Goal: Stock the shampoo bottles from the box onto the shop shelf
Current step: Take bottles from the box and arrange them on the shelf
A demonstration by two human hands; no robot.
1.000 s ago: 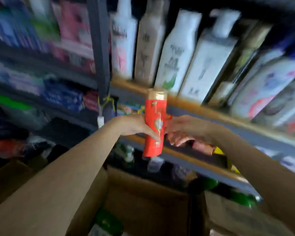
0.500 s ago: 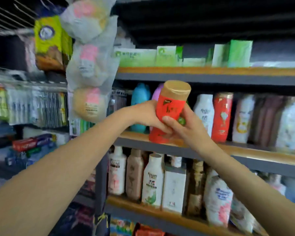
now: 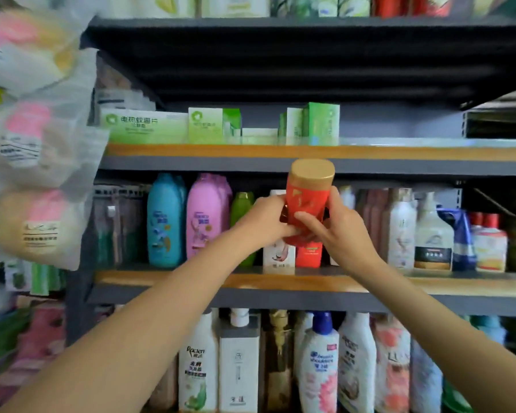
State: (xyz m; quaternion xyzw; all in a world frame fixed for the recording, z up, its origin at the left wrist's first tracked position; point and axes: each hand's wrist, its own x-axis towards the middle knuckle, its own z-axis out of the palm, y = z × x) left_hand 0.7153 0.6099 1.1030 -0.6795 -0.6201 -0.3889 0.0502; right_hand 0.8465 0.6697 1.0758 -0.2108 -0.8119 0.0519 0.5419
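A red shampoo bottle (image 3: 306,198) with a gold cap is held upright in the air in front of the middle shelf (image 3: 167,278). My left hand (image 3: 264,222) grips its lower left side. My right hand (image 3: 335,231) grips its lower right side, thumb across the front. Behind the held bottle a second red bottle (image 3: 309,254) stands on the shelf, mostly hidden. The box is out of view.
The middle shelf carries a blue bottle (image 3: 164,222), a pink bottle (image 3: 206,216), a green bottle (image 3: 242,210) and white bottles (image 3: 399,231) to the right. Green cartons (image 3: 209,126) sit on the shelf above. Plastic bags (image 3: 33,162) hang at the left. More bottles fill the lower shelf.
Both hands have lifted the red bottle from beside the box up to the middle shelf and carried it right, in front of the red bottle standing there. The view rose with them.
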